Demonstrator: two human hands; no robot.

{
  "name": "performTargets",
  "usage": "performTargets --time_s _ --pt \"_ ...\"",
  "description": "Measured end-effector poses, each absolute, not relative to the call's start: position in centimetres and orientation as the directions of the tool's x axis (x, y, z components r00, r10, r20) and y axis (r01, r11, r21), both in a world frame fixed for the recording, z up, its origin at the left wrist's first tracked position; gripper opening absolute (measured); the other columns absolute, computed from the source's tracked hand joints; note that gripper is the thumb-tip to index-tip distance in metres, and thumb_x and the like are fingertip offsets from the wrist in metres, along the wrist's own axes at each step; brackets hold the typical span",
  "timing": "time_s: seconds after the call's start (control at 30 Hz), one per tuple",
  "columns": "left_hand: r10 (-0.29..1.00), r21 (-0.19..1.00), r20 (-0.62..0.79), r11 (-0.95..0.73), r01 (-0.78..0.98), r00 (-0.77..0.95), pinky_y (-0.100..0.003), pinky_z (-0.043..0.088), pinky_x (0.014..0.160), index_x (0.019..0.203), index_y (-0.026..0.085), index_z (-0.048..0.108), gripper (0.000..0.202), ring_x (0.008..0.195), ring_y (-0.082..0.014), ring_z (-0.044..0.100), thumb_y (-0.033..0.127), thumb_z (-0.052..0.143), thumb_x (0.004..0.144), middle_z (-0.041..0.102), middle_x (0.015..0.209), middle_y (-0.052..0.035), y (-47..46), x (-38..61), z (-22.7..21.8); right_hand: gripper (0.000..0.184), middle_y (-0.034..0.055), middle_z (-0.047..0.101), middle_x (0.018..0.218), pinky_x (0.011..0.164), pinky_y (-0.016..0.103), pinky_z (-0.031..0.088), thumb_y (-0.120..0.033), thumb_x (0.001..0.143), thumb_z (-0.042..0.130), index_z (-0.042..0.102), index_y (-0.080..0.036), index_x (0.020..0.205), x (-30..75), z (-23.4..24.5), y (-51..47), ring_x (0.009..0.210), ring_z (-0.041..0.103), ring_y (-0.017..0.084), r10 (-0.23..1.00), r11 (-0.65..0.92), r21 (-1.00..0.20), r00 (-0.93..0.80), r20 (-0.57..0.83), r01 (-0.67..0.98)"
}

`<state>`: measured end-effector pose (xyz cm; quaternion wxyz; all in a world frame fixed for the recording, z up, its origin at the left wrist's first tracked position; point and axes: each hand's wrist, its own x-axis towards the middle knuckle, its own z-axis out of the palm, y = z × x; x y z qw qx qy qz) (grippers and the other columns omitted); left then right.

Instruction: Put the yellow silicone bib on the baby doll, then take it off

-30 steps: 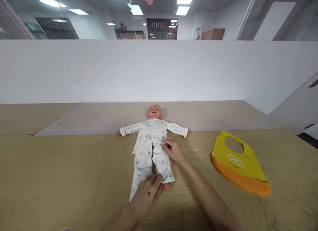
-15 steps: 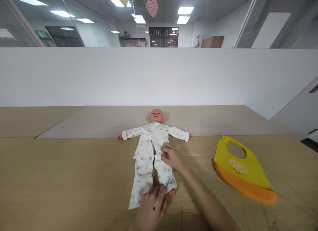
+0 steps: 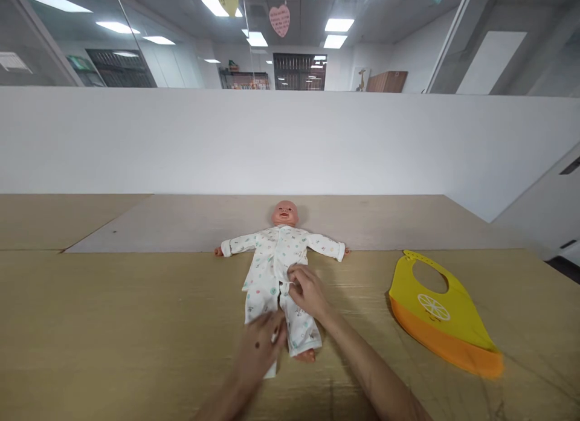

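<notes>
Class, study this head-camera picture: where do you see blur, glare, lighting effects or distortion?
In the head view, the left hand looks motion-blurred, while the doll's head stays fairly sharp; in the same view, wide-angle distortion makes the glass partition lean; also in the head view, the ceiling lights are bright, and the table top shows a soft sheen.

Probably an office, with glass partitions [image 3: 181,46] and paper hearts [image 3: 280,20] overhead.

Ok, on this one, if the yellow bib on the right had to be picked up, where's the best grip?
Probably the orange lower band of the bib, coming from the near side with the right hand. That band runs along the edge facing the person and sits closest, while the yellow upper part lies flat on the table.
</notes>
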<state>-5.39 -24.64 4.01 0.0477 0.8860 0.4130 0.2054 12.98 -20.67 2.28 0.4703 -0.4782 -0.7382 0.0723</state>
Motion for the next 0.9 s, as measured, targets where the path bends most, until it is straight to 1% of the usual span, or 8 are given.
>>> performTargets --time_s 0.07,0.13,0.33,0.43,0.53,0.63,0.77,0.9 --pt "0.78 0.135 0.403 -0.567 0.812 0.478 -0.029 0.05 0.059 0.09 0.023 0.063 0.02 0.073 -0.0204 0.066 0.02 0.044 0.087 0.067 0.077 -0.0044 -21.8 -5.8 4.9 0.02 0.006 0.062 0.097 0.085 0.031 0.044 -0.004 0.073 0.048 0.051 -0.019 0.086 13.0 2.2 -20.6 0.094 0.055 0.018 0.785 0.513 -0.587 -0.066 0.615 0.627" --pt "0.795 0.031 0.436 -0.481 0.876 0.422 -0.029 0.049 0.06 0.102 0.019 0.062 0.025 0.086 -0.0238 0.064 0.016 0.045 0.085 0.067 0.093 -0.0103 -19.2 -5.8 5.5 0.024 0.0061 0.062 0.097 0.085 0.032 0.045 -0.003 0.073 0.047 0.052 -0.018 0.09 13.0 1.9 -20.5 0.095 0.054 0.019 0.797 0.491 -0.595 -0.052 0.602 0.636" --pt "0.78 -0.051 0.389 -0.513 0.857 0.49 -0.031 0.048 0.064 0.119 0.015 0.056 0.039 0.084 -0.0236 0.063 0.006 0.039 0.085 0.066 0.095 -0.013 -16.3 -5.5 5.2 0.045 0.0096 0.059 0.111 0.092 0.038 0.045 -0.005 0.078 0.049 0.055 -0.018 0.121 12.8 1.7 -20.6 0.105 0.051 0.023 0.821 0.424 -0.476 -0.105 0.56 0.77" --pt "0.752 -0.025 0.469 -0.514 0.858 0.464 -0.029 0.046 0.064 0.113 0.015 0.059 0.031 0.078 -0.0211 0.064 0.01 0.04 0.088 0.068 0.087 -0.0103 -16.3 -5.9 4.8 0.038 0.0094 0.059 0.107 0.089 0.036 0.047 -0.007 0.085 0.045 0.06 -0.02 0.117 12.7 1.5 -20.6 0.101 0.053 0.021 0.794 0.427 -0.474 -0.069 0.604 0.77" --pt "0.702 0.06 0.594 -0.526 0.848 0.393 -0.028 0.046 0.065 0.095 0.017 0.062 0.022 0.076 -0.0189 0.064 0.014 0.04 0.09 0.069 0.082 -0.007 -16.4 -6.2 4.6 0.032 0.0106 0.058 0.118 0.095 0.038 0.046 -0.007 0.087 0.043 0.063 -0.018 0.109 12.5 1.2 -20.5 0.111 0.053 0.021 0.745 0.466 -0.491 -0.027 0.667 0.736" --pt "0.671 0.136 0.64 -0.578 0.805 0.374 -0.029 0.047 0.072 0.084 0.019 0.06 0.02 0.08 -0.0191 0.062 0.013 0.041 0.09 0.067 0.084 -0.0057 -16.7 -6.2 4.2 0.03 0.0078 0.057 0.128 0.103 0.042 0.041 -0.005 0.084 0.044 0.063 -0.017 0.104 12.4 1.1 -20.4 0.125 0.047 0.023 0.763 0.505 -0.437 -0.148 0.629 0.744" --pt "0.656 0.209 0.622 -0.665 0.717 0.427 -0.032 0.048 0.084 0.086 0.019 0.059 0.019 0.091 -0.0194 0.059 0.01 0.042 0.088 0.063 0.097 -0.0068 -17.2 -6.0 3.2 0.036 0.0067 0.055 0.133 0.105 0.045 0.039 -0.004 0.082 0.047 0.061 -0.018 0.112 12.5 1.3 -20.4 0.132 0.042 0.025 0.81 0.51 -0.336 -0.31 0.499 0.792" --pt "0.617 0.196 0.639 -0.709 0.678 0.46 -0.035 0.048 0.086 0.091 0.019 0.059 0.019 0.094 -0.0206 0.057 0.009 0.044 0.087 0.06 0.1 -0.0069 -17.4 -5.9 2.3 0.042 0.0095 0.048 0.139 0.107 0.042 0.039 -0.002 0.082 0.047 0.058 -0.016 0.12 12.3 1.3 -20.6 0.133 0.04 0.024 0.804 0.485 -0.284 -0.294 0.517 0.827"
